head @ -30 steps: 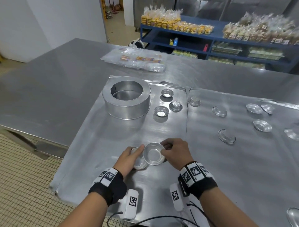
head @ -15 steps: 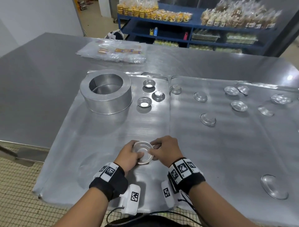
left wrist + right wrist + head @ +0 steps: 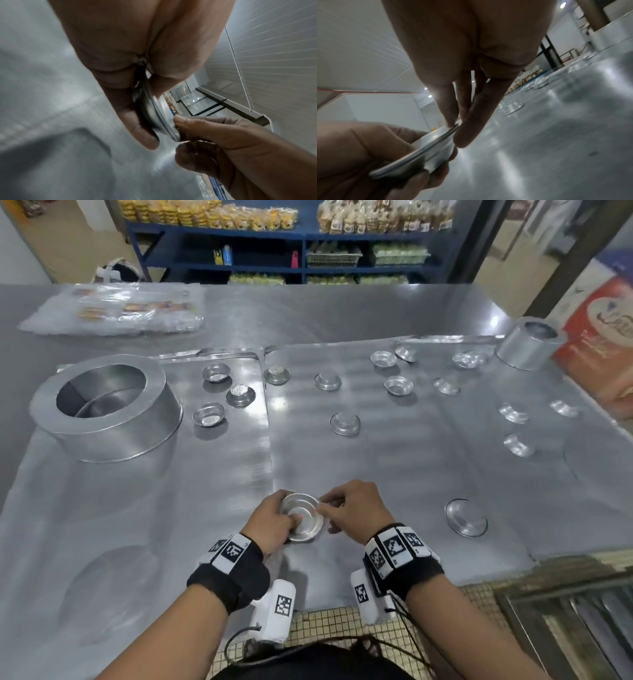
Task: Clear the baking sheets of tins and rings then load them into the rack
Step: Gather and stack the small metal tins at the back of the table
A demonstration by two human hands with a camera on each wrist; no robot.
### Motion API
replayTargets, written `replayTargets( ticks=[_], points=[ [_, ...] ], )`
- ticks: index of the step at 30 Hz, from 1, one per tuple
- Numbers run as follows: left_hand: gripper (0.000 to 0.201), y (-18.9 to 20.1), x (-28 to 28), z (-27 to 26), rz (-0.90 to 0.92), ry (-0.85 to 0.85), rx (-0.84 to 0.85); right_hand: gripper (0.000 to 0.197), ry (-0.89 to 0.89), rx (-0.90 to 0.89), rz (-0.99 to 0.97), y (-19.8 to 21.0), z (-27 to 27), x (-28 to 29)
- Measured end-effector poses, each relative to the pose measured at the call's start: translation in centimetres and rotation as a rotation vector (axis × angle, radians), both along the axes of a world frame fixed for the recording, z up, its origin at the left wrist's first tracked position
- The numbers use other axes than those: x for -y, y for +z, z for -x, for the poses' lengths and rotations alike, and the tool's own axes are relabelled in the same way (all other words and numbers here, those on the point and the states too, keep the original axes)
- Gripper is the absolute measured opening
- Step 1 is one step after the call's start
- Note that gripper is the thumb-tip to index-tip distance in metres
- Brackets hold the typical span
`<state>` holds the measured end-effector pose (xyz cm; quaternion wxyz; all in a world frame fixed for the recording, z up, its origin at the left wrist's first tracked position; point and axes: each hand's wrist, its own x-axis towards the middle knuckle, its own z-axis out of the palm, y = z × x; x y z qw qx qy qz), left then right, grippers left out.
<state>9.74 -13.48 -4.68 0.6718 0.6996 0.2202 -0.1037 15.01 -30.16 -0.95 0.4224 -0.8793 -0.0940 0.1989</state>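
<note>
At lower centre, the left hand [image 3: 270,523] cups the nested tins [image 3: 302,522] while right fingertips [image 3: 323,510] pinch their right rim.

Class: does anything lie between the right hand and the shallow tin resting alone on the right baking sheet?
Nothing visible does. Bare sheet separates the right hand from that shallow round metal tin; the hand currently pinches the stacked tins.
</note>
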Motion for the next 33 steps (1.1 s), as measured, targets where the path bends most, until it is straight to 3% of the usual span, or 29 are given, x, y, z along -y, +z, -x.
replayTargets(
  ticks=[10, 13, 21, 30, 33],
  points=[
    [0.033, 0.4, 9.0, -4.0, 0.119, -0.158, -0.026, 0.042, -0.066, 0.264, 0.678, 0.0, -2.4, 13.7],
    [0.035, 0.2, 10.8, -4.6, 0.145, -0.199, -0.046, 0.053, -0.137, 0.257, 0.809, -0.3, -2.9, 16.8],
    [0.037, -0.5, 13.0, -5.9, 0.127, -0.236, -0.095, 0.062, -0.279, 0.052, 0.863, -1.2, -2.9, 20.6],
    [0.037, -0.2, 12.8, -6.2, 0.154, -0.246, -0.115, 0.065, -0.385, 0.148, 0.59, -1.2, -2.7, 20.2],
    [0.036, 0.0, 12.4, -6.2, 0.174, -0.246, -0.131, 0.075, -0.421, 0.169, 0.511, -1.0, -2.5, 19.6]
  ],
)
